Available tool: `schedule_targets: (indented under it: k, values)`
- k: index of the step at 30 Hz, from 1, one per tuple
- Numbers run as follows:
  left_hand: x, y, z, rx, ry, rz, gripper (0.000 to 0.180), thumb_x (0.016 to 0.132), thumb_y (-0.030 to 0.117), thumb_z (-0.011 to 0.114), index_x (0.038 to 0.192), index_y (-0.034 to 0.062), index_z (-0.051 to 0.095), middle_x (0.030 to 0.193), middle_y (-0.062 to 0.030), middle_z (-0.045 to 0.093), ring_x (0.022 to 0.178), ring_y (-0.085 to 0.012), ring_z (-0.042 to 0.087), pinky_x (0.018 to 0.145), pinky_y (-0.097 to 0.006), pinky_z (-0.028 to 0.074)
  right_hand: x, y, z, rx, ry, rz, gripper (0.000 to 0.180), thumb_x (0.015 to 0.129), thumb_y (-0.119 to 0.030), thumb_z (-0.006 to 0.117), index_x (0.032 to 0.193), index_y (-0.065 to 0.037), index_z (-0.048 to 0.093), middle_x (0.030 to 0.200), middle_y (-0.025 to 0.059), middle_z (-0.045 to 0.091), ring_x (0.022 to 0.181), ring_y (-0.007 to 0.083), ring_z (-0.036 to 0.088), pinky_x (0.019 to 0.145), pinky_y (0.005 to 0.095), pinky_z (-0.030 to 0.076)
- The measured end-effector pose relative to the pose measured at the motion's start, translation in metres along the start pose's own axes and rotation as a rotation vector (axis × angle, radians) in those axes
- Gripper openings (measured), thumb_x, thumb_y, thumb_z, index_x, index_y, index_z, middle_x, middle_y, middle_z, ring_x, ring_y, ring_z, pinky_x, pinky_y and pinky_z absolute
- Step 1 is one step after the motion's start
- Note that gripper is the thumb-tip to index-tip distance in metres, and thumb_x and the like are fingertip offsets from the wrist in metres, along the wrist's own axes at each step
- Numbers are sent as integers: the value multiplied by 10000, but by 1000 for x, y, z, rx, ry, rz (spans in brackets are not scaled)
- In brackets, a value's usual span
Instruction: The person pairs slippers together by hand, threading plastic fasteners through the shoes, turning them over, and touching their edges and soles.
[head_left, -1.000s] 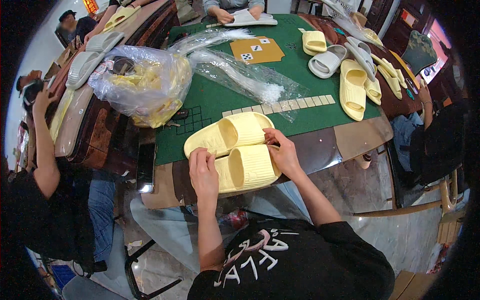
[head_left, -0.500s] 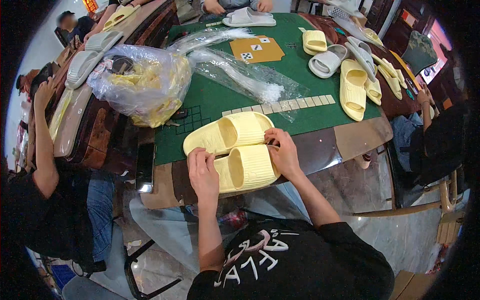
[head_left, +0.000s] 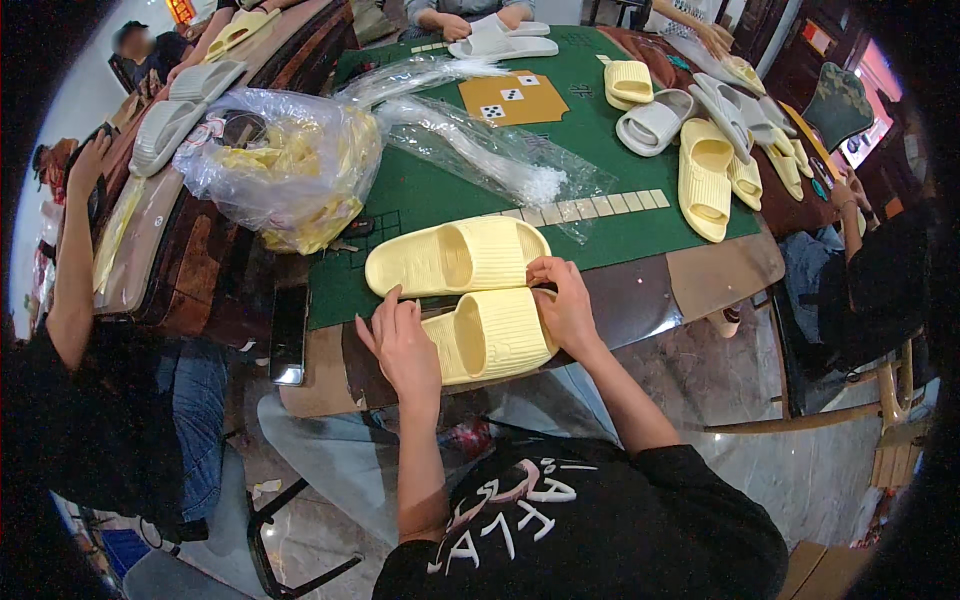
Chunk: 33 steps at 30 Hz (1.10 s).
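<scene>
Two pale yellow slide slippers lie side by side at the near table edge, toes to the right: a far slipper (head_left: pixel 415 258) and a near slipper (head_left: pixel 510 335). My left hand (head_left: pixel 405 345) is at the near slipper's heel end, covering part of it. Its thumb stands away from the fingers, and it grips nothing visible. At the toe end my right hand (head_left: pixel 567 305) has bent fingers closed on the near slipper's toe, close to the far one. Whether anything small is between those fingertips is hidden.
Beyond lie clear plastic bags of white strands (head_left: pixel 530 185), a row of pale tiles (head_left: pixel 590 208) and a bulging plastic bag (head_left: pixel 285 170). More slippers, yellow (head_left: pixel 707 175) and grey (head_left: pixel 655 122), are at the right. A phone (head_left: pixel 289 335) lies left; co-workers sit around.
My left hand has loosened from the heel, its thumb now spread outward. The far slipper has shifted slightly. Across the table, a person's hands have moved a white slipper, and another hand appears at the far right.
</scene>
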<state>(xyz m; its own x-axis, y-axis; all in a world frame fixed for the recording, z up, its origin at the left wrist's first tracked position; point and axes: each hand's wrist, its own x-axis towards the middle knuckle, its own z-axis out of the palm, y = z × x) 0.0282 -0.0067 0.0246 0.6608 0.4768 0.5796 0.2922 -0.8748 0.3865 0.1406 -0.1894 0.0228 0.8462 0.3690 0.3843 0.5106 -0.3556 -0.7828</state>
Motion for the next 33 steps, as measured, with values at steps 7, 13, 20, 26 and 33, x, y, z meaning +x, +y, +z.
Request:
schedule_targets:
  k: [7,13,20,26,33]
  values:
    - [1,7,-5,40,64,-5,121,822,122,632,919,51,622,987,-41,580,972,-230,531,1050,-535,254,1,3,0,32,-8,40,378,707,78,670,1047,-29,544,942,68,616,890,187,604,799,298,493]
    - [-1,2,-3,26,55,8,120,797,166,664,795,56,616,863,-57,529,897,-251,510,947,-462,346,1,3,1,102,-25,89,394,712,40,678,1063,-57,530,923,37,642,916,217,559,811,325,470]
    - [0,3,-4,-16,35,-13,128,823,147,645,814,24,610,865,-95,547,855,-284,509,816,-409,394,1,7,1,73,-25,31,420,698,46,680,1078,-68,541,919,42,649,893,227,564,797,340,471]
    - [2,0,-6,-220,-48,-28,96,791,96,661,822,22,608,909,-99,547,897,-292,510,804,-388,429,-2,5,1,5,-12,-29,443,688,33,678,1096,-87,552,973,42,667,869,245,557,801,366,433]
    - [3,1,-11,-215,-119,29,284,811,78,638,1083,5,602,1224,-137,503,1078,-337,470,901,-410,426,-1,3,1,66,-18,-18,424,725,59,663,1122,-37,551,984,87,630,900,201,620,808,305,512]
